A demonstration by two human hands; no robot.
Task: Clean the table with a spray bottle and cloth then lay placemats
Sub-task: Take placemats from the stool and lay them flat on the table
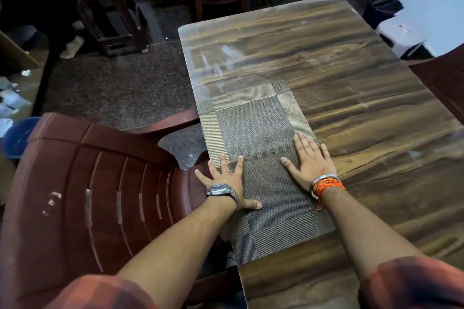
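We find one grey-and-beige woven rectangular placemat at the left edge of the glossy wood-grain desk. Left hand and right hand press it, fingers spread, gripping nothing. We judge wiping done; further placemats remain.

left hand flat, fingers spread, on woven placemat | right hand flat too, 3 o'clock side | placemat hugs wood-grain table edge, maroon chair at 9

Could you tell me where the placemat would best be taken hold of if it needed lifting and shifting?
Probably by its left long edge, coming from the chair side: the placemat lies flat on the table, but that edge sits along the table's rim, so fingers could slip under it there.
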